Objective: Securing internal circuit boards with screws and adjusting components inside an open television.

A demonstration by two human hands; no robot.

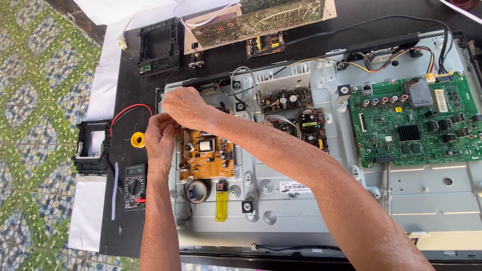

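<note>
An opened flat screen lies back up, showing its grey metal chassis [301, 200]. My left hand [159, 138] and my right hand [187, 106] are together at the chassis's upper left corner, fingers pinched on something small that I cannot make out. Just below them sits a small orange-brown circuit board [207, 159] with a white transformer. My right forearm crosses the chassis diagonally from the lower right. A green main board [416, 125] is mounted at the right. A dark power board [296, 113] with capacitors lies near the middle.
A yellow lighter [221, 203] and a tape roll [197, 190] lie below the orange board. A black multimeter [134, 186], a yellow solder spool [138, 139] and a red wire [131, 109] lie at the left. Black plastic frames [159, 46] [93, 146] and loose boards [256, 20] lie around. A screwdriver [387, 183] rests on the chassis.
</note>
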